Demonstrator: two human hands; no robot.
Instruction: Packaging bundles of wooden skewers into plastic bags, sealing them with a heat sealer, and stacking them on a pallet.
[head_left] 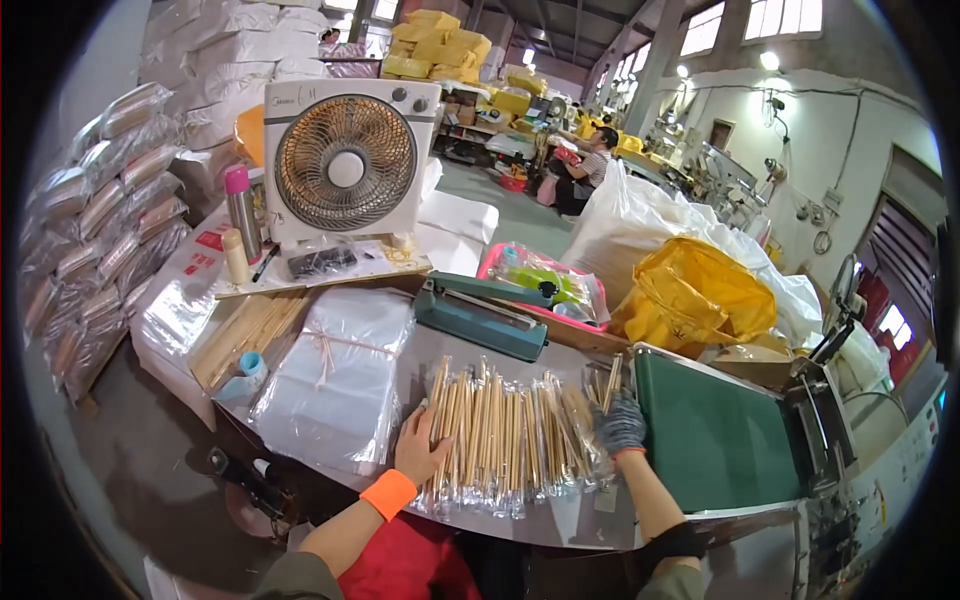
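Left grip (422, 450): bare hand, orange band at the wrist, fingers loosely spread, resting against the left end of the packet row. Right grip (622, 425): grey knitted glove, at the row's right end, stick ends showing just above the fingers; whether it is clenched on a packet, cannot tell. Stick packets (505, 425): slender, pale tan rods in glossy, crinkled clear film, laid side by side between both hands on the smooth grey surface (570, 360). Left: flat stack of translucent plastic bags (335, 395), string-tied. Behind: long teal sealer (480, 318); pink-rimmed tray (488, 262). Right: flat green belt (710, 430); crumpled yellow sack (700, 290). Far left: pale-blue tape roll (253, 366); cylindrical metal flask (241, 208), pink cap; boxy white fan (345, 170), round grille.
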